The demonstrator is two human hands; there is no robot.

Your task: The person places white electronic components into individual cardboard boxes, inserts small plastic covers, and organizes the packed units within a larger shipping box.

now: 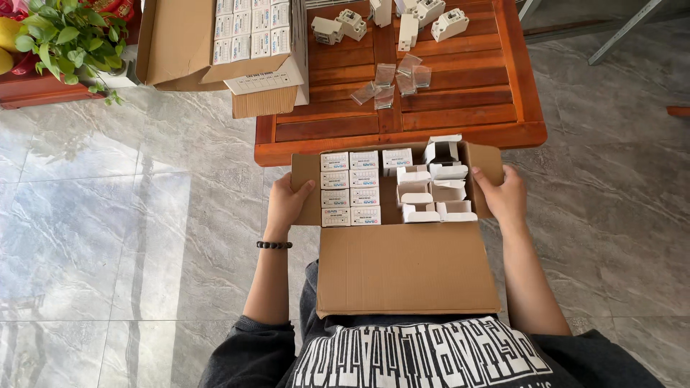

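Hands (286,205): two, one at each end of the near carton.
Cartons (406,269): two, one held, one on the counter (460,118).
Sealed boxes (350,188) in held carton: nine visible.
Open boxes (437,190) in held carton: about six, overlapping, exact count unclear.
White switches (402,21): at least six on the counter; some cut off at the top edge.
Clear bags (392,79): about six, overlapping.
Plant (68,36): one.
Bracelet (274,245): one.

A red-brown slatted wooden table (460,115) stands on a grey marble-look tiled floor (129,237), just beyond the fingers (307,187) that grip the held carton. Straight ahead of them lie small clear plastic bags (395,79) (loosely heaped), farther off white switch parts (402,21), and to their left a second cardboard box (244,50) overhanging the table's corner.
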